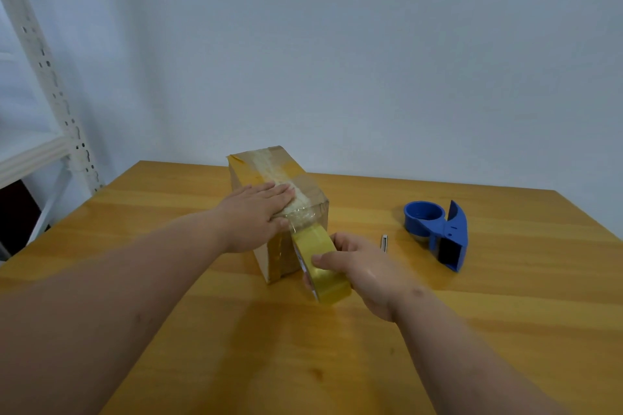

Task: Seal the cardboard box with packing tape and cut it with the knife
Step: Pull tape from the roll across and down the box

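A small cardboard box (266, 165) stands on the wooden table (505, 296), its top crossed by strips of clear and yellowish tape. My left hand (254, 212) lies flat on the box's near top edge, pressing on the tape there. My right hand (364, 271) grips a yellow roll of packing tape (320, 259) just in front of the box. A clear strip runs from the roll up onto the box top under my left hand. A small silver knife (384, 242) lies on the table right of my right hand.
A blue tape dispenser (438, 232) without a roll sits on the table's right side. White metal shelving (50, 101) stands at the left beyond the table edge. A plain wall is behind the table.
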The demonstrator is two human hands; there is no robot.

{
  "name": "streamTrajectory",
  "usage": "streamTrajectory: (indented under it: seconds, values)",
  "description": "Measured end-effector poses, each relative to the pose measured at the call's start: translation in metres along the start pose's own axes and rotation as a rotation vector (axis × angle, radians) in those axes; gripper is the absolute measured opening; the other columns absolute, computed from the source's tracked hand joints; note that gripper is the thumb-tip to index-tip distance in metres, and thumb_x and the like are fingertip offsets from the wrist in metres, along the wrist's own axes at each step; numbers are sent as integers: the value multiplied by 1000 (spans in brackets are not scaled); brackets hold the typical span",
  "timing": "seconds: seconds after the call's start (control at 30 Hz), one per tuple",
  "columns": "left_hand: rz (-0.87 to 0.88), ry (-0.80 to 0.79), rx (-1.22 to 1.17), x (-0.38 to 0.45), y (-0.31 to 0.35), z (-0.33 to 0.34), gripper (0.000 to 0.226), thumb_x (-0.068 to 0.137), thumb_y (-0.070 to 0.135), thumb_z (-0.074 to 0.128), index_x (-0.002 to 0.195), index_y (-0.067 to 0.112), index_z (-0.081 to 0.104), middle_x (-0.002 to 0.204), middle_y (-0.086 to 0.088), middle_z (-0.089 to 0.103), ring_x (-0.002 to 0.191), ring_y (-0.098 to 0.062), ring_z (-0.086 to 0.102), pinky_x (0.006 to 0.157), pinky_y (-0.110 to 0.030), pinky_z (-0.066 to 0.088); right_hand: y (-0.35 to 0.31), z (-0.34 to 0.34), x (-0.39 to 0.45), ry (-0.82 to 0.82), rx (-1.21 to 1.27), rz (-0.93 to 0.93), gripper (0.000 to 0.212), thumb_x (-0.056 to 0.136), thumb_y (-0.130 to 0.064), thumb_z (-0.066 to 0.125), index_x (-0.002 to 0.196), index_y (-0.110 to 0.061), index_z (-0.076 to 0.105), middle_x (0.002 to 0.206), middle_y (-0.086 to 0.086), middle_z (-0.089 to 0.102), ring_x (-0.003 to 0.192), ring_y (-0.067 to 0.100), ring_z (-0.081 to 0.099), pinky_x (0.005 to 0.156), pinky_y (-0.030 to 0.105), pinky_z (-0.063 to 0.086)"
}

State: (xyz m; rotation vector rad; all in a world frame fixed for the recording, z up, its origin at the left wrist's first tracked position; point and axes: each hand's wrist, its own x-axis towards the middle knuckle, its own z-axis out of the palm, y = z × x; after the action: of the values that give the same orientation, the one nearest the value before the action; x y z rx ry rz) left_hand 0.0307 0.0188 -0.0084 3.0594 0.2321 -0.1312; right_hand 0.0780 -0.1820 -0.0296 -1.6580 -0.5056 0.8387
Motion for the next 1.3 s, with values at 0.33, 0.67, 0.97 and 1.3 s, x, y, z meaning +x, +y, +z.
streamTrajectory:
  seconds: [0.33,0.67,0.97,1.3]
  values:
    - [45,-36,-93,2,-1,-6,58,99,32,34,151,27,9,161,9,3,148,-11,-3,120,-37,-5,24,12,-1,68,114,138,38,82,-32,74,105,-3,66,97,20,76,91,37,72,90,51,56]
    - [41,-78,-160,13,-7,-11,59,100,19,34,151,26,6,161,9,-3,148,-15,-10,119,-35,-2,46,24,-3,33,183,122,35,83,-36,67,108,-11,70,108,12,75,104,31,69,102,52,48]
    - [30,-18,-246,14,-4,-10,59,97,42,36,150,23,18,161,9,8,149,-15,-3,119,-35,2,37,38,-8,117,-77,21,21,90,-37,61,96,-21,73,98,9,77,91,26,72,92,48,54]
    - [36,89,-346,16,-5,-2,52,98,32,38,148,24,29,159,11,17,148,-14,3,118,-35,5,43,30,-18,130,-246,29,61,71,-72,58,93,-16,67,90,10,72,83,29,67,83,41,51]
